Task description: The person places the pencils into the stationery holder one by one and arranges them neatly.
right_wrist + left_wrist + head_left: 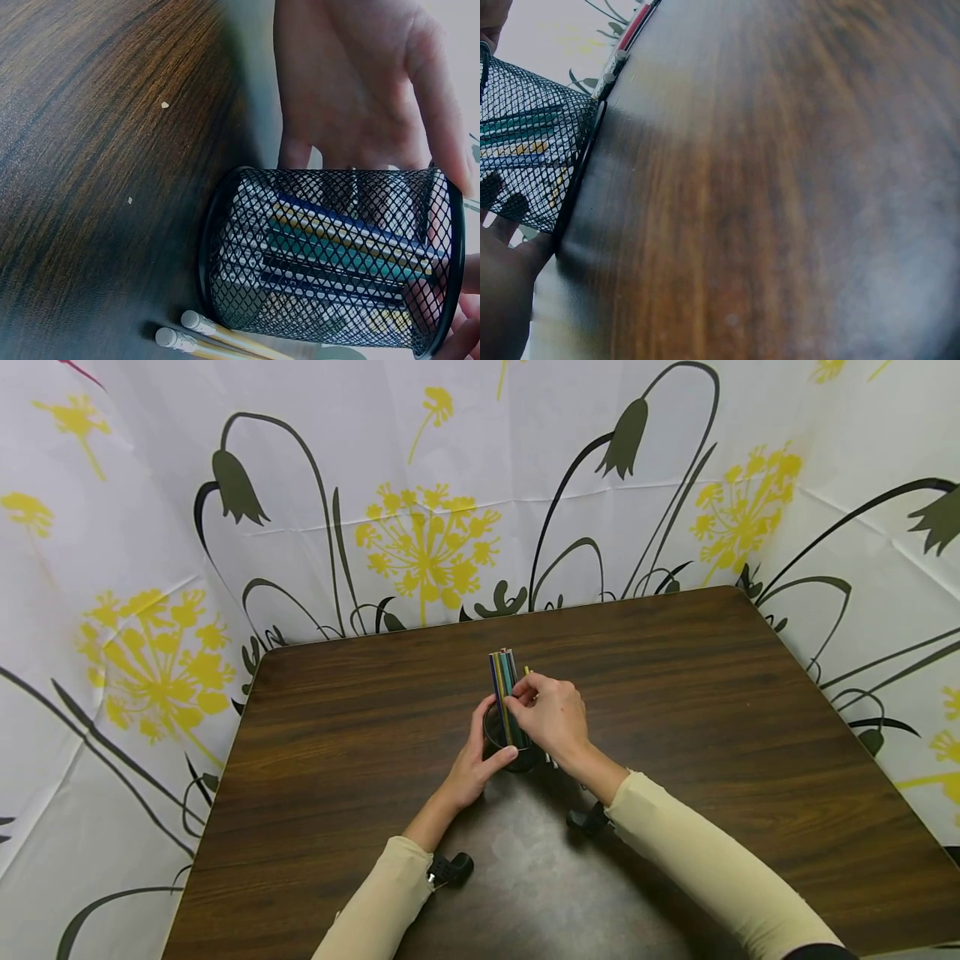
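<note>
A black mesh pencil cup (337,255) stands upright on the table. My left hand (470,766) holds it from the left, thumb near the rim and fingers around the far side. Coloured pencils (503,685) in blue, yellow and teal stand in the cup, their upper ends rising above the rim. My right hand (553,714) is at the right of the cup, thumb and fingers pinching the pencils above the rim. Through the mesh, the pencils' lower parts show in both wrist views. Exactly how many pencils the right fingers hold is hidden.
Yellow pencils (214,337) with white erasers lie on the table beside the cup's base. A red pencil (634,28) shows behind the cup in the left wrist view. The brown wooden table (337,760) ends at a white flowered curtain (450,443).
</note>
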{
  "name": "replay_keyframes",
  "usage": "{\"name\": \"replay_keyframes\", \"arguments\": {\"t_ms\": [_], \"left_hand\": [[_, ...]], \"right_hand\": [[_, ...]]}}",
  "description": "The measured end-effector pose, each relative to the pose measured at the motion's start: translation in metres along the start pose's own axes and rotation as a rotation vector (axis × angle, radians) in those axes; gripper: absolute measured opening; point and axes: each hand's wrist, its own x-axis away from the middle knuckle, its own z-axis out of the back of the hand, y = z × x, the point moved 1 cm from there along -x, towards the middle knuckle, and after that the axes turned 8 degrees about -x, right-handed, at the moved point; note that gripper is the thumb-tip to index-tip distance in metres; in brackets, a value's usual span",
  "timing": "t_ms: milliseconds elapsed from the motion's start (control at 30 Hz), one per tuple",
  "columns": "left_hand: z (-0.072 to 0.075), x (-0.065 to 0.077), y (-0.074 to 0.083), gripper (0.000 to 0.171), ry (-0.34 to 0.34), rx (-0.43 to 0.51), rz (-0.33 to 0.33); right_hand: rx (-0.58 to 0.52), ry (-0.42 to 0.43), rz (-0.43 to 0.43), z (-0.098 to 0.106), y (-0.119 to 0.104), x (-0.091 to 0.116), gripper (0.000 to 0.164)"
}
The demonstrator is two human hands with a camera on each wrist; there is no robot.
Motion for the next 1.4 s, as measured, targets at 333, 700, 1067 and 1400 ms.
{"name": "replay_keyframes", "arguments": {"t_ms": [333, 700, 1067, 1400], "left_hand": [[0.000, 0.000, -0.001, 0.078, -0.001, 0.004, -0.008], [0.001, 0.000, -0.002, 0.079, 0.012, 0.023, -0.015], [0.000, 0.000, -0.001, 0.079, 0.005, 0.027, -0.009], [-0.001, -0.001, -0.016, 0.079, 0.025, 0.011, -0.010]], "right_hand": [[-0.032, -0.047, 0.008, 0.004, 0.001, 0.000, 0.012], [-0.098, 0.028, 0.030, 0.033, 0.022, -0.018, 0.014], [0.092, -0.303, -0.276, 0.029, 0.076, -0.009, 0.017], [0.298, -0.414, -0.262, 0.019, 0.081, -0.004, 0.017]]}}
